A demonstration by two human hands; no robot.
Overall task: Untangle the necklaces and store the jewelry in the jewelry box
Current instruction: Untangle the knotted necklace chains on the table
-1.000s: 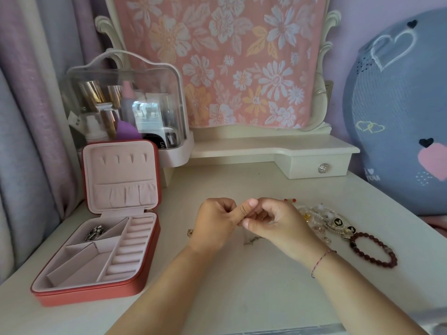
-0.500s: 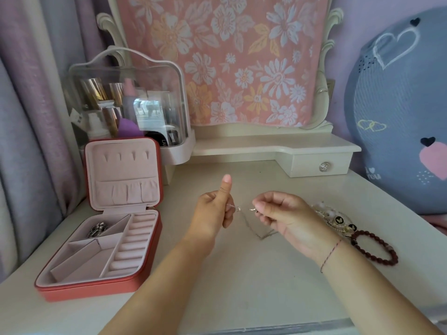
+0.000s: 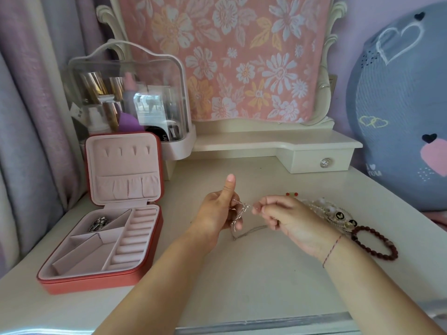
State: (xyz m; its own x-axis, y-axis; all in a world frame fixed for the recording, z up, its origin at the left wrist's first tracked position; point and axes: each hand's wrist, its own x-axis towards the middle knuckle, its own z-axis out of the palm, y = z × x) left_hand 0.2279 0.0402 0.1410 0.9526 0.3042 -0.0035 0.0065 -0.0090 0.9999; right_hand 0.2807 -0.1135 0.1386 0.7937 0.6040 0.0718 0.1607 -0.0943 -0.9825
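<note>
Holding item: fine silver chain necklace (image 3: 240, 212), frame centre, strung between both hands above the cream dressing table (image 3: 242, 291). Left hand (image 3: 215, 215): thumb raised, other fingers curled around a glinting bunch of chain. Right hand (image 3: 287, 220): thumb and forefinger closed in a pinch on the other end, remaining fingers curled under. A slack loop droops below toward the table top; contact cannot be told. Destination: red jewelry box (image 3: 96, 282), lower left, lid open, one silver piece (image 3: 98, 224) already in its rear compartment, well apart from the hands. Awaiting: pale beaded jewelry heap (image 3: 326, 210) just behind the right wrist, dark red bead bracelet (image 3: 377, 243) beside it. Risks, as judged: pulling the ends apart while the bunch is gathered could tighten a knot or strain a link; so thin a chain may slip from the pinch and drop; the hanging loop or right wrist could snag the heap and re-tangle it. Change against half a second ago: the chain then ran as a thin line between the fingertips; it is now bunched at the left fingers, and the gap between the hands has narrowed slightly. Thumb remains raised.
</note>
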